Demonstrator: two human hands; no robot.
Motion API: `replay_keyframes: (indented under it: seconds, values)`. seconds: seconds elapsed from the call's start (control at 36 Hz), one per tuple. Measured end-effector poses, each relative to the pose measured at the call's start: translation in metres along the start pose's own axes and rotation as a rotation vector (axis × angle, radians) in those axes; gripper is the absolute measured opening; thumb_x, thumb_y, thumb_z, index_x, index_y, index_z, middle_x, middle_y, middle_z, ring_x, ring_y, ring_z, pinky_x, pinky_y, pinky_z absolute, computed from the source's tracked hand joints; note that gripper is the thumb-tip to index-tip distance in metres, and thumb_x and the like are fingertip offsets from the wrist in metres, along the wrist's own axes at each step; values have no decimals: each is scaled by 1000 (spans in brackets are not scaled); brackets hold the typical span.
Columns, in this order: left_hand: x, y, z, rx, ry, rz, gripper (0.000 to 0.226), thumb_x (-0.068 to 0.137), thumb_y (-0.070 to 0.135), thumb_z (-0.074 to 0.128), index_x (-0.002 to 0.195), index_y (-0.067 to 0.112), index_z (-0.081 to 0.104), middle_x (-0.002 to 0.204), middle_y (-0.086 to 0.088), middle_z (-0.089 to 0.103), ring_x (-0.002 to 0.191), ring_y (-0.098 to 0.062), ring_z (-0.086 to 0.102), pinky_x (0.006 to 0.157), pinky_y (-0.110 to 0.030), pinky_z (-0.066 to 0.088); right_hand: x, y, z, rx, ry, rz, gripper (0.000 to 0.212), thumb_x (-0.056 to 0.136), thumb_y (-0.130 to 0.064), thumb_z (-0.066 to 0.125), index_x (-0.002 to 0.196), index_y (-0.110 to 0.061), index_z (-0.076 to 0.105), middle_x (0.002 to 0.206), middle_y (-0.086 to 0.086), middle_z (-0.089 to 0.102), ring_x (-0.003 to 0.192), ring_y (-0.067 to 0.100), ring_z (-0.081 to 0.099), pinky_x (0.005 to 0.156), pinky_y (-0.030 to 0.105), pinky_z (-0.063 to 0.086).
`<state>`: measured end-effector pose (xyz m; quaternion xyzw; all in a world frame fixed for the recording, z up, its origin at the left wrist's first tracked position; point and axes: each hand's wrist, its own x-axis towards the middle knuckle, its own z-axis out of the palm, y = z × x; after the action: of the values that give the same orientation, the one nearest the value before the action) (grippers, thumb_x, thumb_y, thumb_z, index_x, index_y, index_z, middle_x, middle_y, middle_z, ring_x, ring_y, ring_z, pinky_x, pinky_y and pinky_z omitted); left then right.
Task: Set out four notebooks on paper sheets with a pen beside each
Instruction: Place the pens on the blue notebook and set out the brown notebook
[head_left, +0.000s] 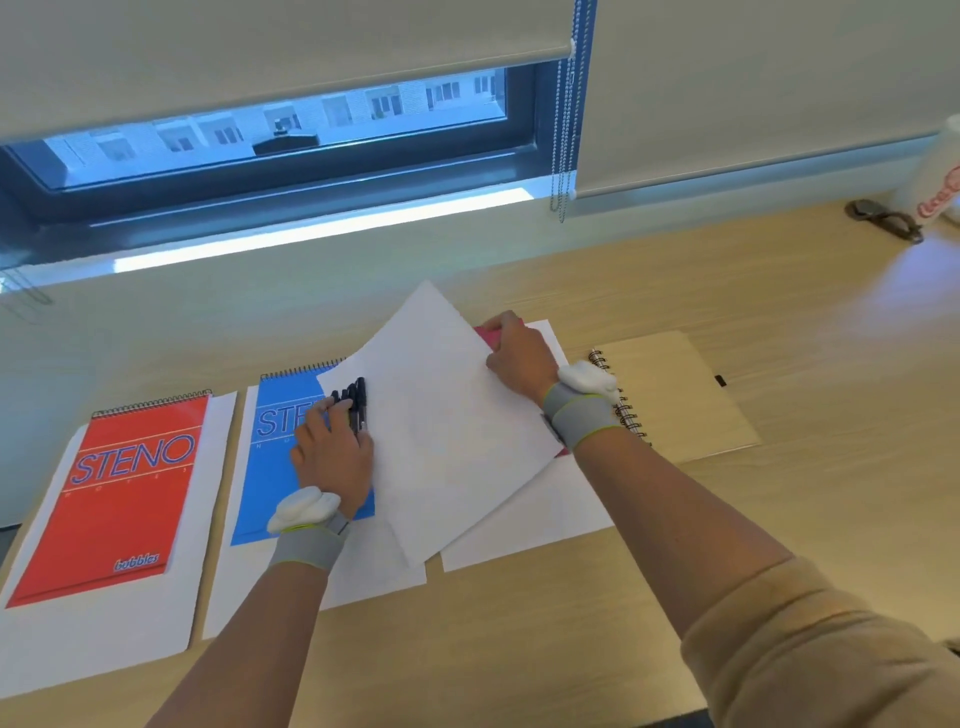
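A: Notebooks first, left to right. The red spiral-topped steno notebook lies flat on its own white paper sheet at the far left of the pale wooden surface. No pen beside it yet.

B: And the blue spiral-topped steno notebook?

A: On a second white sheet just beside the first. The left hand rests over it, its grip closed around a bundle of black pens, so no pen has been laid out.

B: The middle looks busy.

A: A loose white sheet is tilted up, overlapping the blue notebook's right edge. Under it lies another white sheet carrying a pink notebook, mostly hidden. The right hand sits at that notebook's top; whether its grip pinches the cover or the loose sheet, I cannot tell.

B: The fourth?

A: A tan spiral-bound notebook at the right lies directly on the surface.

B: So roughly halfway?

A: I'd judge so: three appear seated on paper; the tan one needs the loose sheet, and all four pens remain.
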<state>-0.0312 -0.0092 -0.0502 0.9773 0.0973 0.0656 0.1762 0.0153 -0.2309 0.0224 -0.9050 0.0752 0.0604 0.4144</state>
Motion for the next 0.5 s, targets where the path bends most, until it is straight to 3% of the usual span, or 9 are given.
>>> replay_keyframes:
  seconds: [0.11, 0.28, 0.5]
  values:
    - [2, 8, 2, 37, -26, 56, 42, 86, 10, 53, 128, 11, 49, 140, -15, 39, 125, -40, 36, 96, -53, 33, 7, 13, -23, -123, 99, 53, 38, 91, -4, 40, 128, -4, 48, 132, 20, 50, 121, 36, 49, 97, 37, 41]
    - [6, 23, 5, 49, -77, 97, 41, 86, 14, 52, 126, 14, 50, 141, -13, 36, 130, -37, 30, 104, -51, 28, 9, 45, -61, -213, 234, 149, 33, 94, -14, 34, 124, -5, 46, 128, 23, 48, 116, 41, 48, 95, 45, 41]
    - [-1, 60, 13, 14, -148, 391, 37, 86, 17, 53, 123, 18, 52, 139, -8, 39, 132, -31, 27, 109, -46, 24, 2, 84, -90, -281, 439, 185, 33, 96, -25, 42, 125, -8, 45, 127, 18, 46, 111, 41, 50, 86, 44, 43]
